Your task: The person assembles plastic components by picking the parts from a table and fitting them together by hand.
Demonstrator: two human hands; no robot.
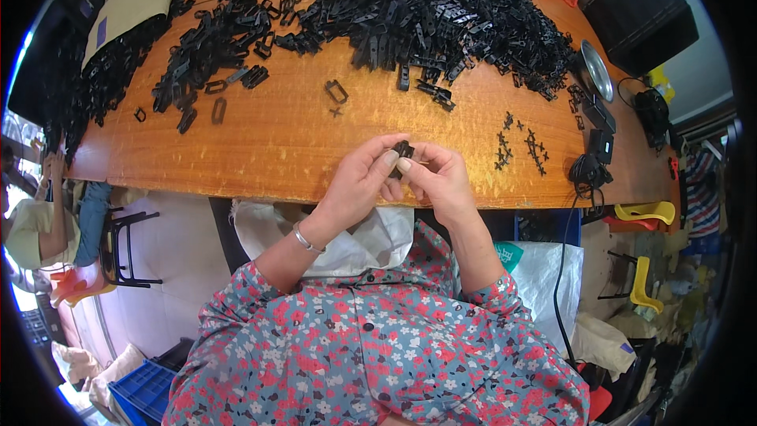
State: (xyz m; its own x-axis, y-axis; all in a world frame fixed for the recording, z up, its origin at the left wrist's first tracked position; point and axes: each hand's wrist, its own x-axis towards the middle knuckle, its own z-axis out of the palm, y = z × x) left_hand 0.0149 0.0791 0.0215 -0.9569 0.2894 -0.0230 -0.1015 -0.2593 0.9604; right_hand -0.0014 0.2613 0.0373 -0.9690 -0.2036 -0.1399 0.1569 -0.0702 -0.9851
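Both my hands meet just above the table's near edge, around a small black plastic part (403, 148). My left hand (369, 170) pinches it between thumb and fingers. From the other side, my right hand (438, 177) grips the same part with thumb and forefinger. The fingers cover much of it, so its full shape is hidden. Beyond my hands lies a single black rectangular frame (337, 92) with a tiny black cross-shaped piece (336, 112) beside it. Several more small cross-shaped pieces (503, 150) lie in rows to the right.
A large heap of black plastic parts (394, 12) covers the far middle of the wooden table (268, 150); looser frames (213, 39) spread left. At right are a round metal dish (596, 71), a coiled black cable (587, 172) and a black crate (643, 16). Another person (47, 225) sits far left.
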